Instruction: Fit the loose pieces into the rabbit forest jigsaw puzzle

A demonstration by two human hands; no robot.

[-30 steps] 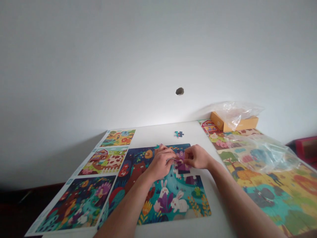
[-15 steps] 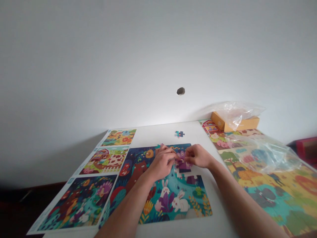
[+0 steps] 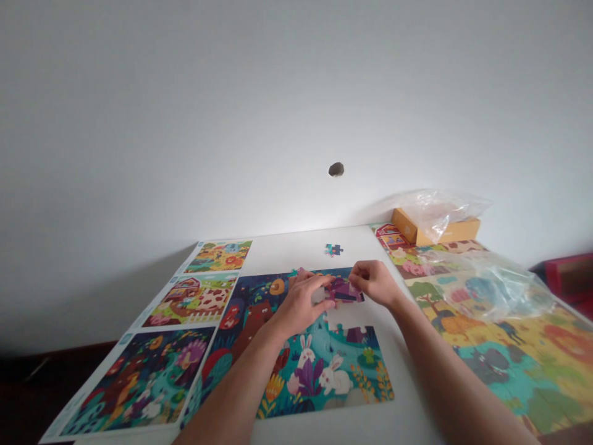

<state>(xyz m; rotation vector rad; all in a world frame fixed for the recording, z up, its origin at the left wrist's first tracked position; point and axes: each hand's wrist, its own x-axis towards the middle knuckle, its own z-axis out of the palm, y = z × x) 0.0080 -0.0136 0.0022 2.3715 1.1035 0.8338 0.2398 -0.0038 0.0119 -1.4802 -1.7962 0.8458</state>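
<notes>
Currently, the right hand (image 3: 377, 284) is closing thumb and fingertips on the right end of a purple jigsaw section (image 3: 346, 290), while the left hand (image 3: 299, 303) is spreading thumb and forefinger around its left end; whether that hand is gripping, the view is not showing. The section is lying between the 2 hands, its long axis running roughly crosswise, near the far right corner of a dark blue-and-teal forest jigsaw (image 3: 340, 349). A notched white gap (image 3: 340, 316) is showing just on its near side, and both hands are staying close — neither is clearly nearer. Beyond them, 1 loose blue-and-teal jigsaw bit (image 3: 333, 250) is resting on the white counter (image 3: 278, 250). Off to the left, a white-bordered sheet (image 3: 134, 383) is displaying 3 printed scenes; far right, a clear plastic bag (image 3: 435, 210) is draping over an orange cardboard box (image 3: 454, 232).
</notes>
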